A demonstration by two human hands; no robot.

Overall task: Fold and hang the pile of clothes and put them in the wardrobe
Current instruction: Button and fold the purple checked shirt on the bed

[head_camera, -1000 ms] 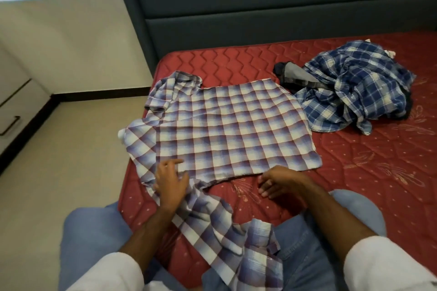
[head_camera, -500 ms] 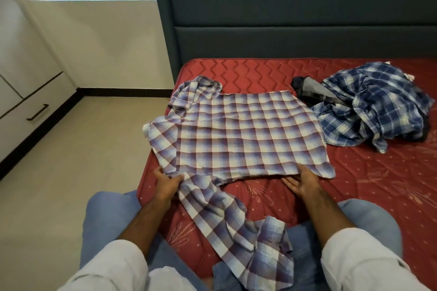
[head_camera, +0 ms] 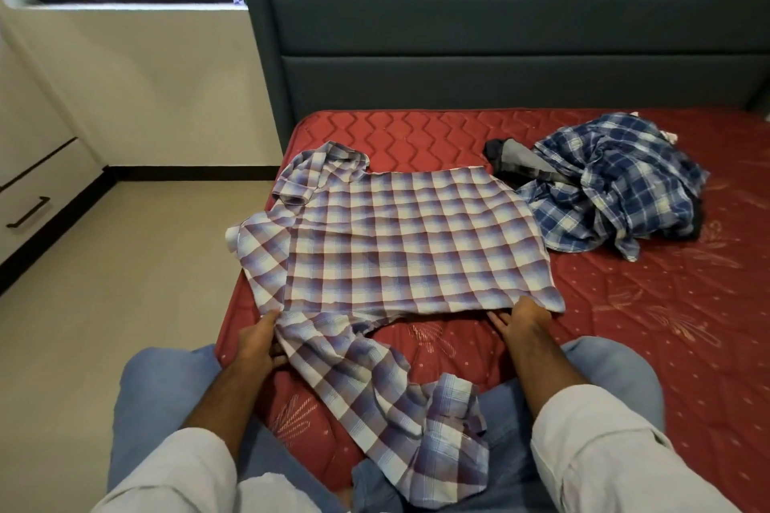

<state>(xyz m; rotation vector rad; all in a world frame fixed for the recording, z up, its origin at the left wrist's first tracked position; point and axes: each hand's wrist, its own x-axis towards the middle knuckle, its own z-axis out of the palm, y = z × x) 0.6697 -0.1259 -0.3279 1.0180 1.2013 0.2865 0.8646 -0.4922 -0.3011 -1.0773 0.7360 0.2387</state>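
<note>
A purple-and-white checked shirt (head_camera: 400,246) lies spread on the red mattress (head_camera: 625,346), collar at the far left, one long sleeve trailing toward my lap. My left hand (head_camera: 258,342) grips the near left edge of the shirt where the sleeve joins, fingers tucked under the cloth. My right hand (head_camera: 525,319) holds the near right hem corner, fingertips under the fabric. A crumpled blue checked shirt (head_camera: 616,187) lies on the mattress to the right, apart from both hands.
A dark grey garment (head_camera: 516,158) pokes out beside the blue shirt. The padded dark headboard (head_camera: 500,54) stands behind the bed. Left of the bed is beige floor (head_camera: 104,304) and white drawers with a black handle (head_camera: 29,212).
Both hands moved from resting on the shirt and mattress to its near edge, the left at the sleeve joint, the right out to the hem corner. The camera tilted up.
</note>
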